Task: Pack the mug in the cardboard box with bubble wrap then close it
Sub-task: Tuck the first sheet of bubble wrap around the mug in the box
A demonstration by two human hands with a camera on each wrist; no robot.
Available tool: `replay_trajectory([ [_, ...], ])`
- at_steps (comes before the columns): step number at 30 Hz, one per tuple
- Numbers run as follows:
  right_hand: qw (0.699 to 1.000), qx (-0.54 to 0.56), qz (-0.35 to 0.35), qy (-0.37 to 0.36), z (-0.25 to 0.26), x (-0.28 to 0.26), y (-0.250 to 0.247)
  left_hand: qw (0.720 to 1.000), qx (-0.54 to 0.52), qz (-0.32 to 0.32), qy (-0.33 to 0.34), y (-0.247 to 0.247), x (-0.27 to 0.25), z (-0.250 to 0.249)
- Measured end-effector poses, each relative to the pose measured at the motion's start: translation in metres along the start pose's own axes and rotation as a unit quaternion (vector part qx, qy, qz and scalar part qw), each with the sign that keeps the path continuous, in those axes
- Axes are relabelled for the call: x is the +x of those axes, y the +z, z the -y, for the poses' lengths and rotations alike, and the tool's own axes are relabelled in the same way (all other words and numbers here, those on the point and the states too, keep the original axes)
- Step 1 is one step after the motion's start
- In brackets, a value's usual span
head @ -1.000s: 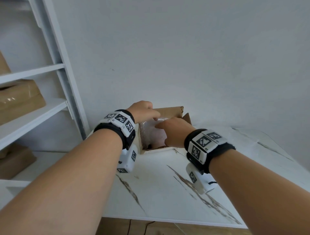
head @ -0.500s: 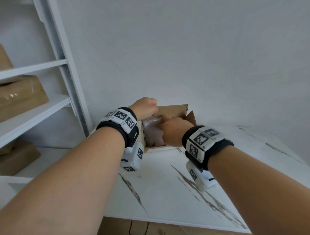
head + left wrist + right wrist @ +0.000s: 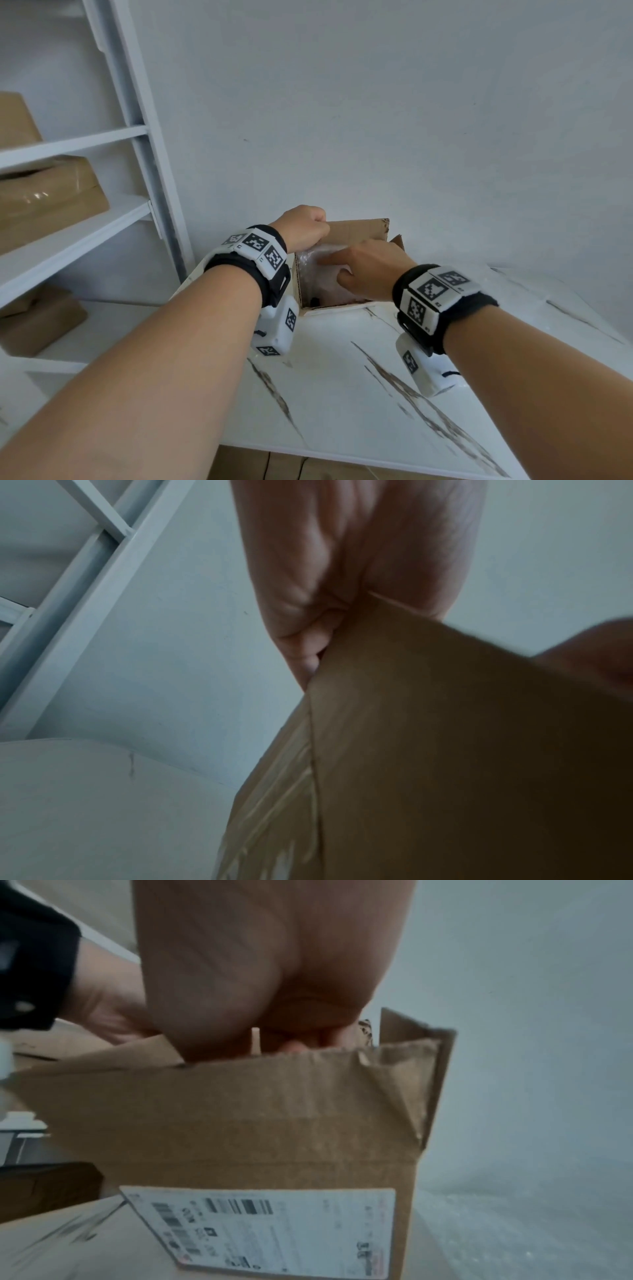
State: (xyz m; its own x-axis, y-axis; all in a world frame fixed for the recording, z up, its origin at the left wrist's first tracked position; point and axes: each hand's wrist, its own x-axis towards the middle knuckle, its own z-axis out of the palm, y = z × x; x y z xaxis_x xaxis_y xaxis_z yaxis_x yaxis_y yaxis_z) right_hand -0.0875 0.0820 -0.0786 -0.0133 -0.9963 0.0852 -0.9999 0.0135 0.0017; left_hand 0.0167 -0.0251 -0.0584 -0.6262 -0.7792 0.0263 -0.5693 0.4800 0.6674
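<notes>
The clear bubble wrap (image 3: 322,270) is seen already inside the open brown cardboard box (image 3: 356,231) on the white marbled bench (image 3: 342,394); the mug itself cannot be made out. A box flap is gripped by the left hand (image 3: 303,228). The wrap is pressed down by the right hand (image 3: 371,269), its fingers partly curled. Closing remains undone.
</notes>
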Motion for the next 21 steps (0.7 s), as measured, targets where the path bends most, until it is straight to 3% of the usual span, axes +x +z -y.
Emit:
replay_trajectory([
  [7, 0.987, -0.036, 0.121, 0.100, 0.008, 0.031, 0.018, 1.000, -0.014, 0.022, -0.014, -0.003, -0.002, -0.002],
  [10, 0.980, -0.046, 0.158, 0.109, 0.010, 0.046, 0.024, 0.999, -0.016, 0.025, -0.014, -0.003, 0.000, -0.002],
  [13, 0.988, -0.014, 0.121, 0.094, 0.005, 0.041, 0.021, 1.000, -0.005, 0.018, -0.004, -0.005, 0.001, 0.002],
  [16, 0.997, 0.045, 0.038, 0.052, -0.004, 0.025, 0.014, 0.997, 0.073, 0.037, 0.013, -0.004, 0.001, 0.010],
  [19, 0.996, 0.013, -0.055, 0.070, -0.015, 0.016, 0.006, 0.987, 0.153, -0.011, 0.043, 0.001, 0.004, 0.012],
  [21, 0.993, -0.040, -0.068, 0.089, -0.019, 0.012, 0.004, 0.984, 0.170, -0.034, 0.048, 0.003, 0.007, 0.010],
])
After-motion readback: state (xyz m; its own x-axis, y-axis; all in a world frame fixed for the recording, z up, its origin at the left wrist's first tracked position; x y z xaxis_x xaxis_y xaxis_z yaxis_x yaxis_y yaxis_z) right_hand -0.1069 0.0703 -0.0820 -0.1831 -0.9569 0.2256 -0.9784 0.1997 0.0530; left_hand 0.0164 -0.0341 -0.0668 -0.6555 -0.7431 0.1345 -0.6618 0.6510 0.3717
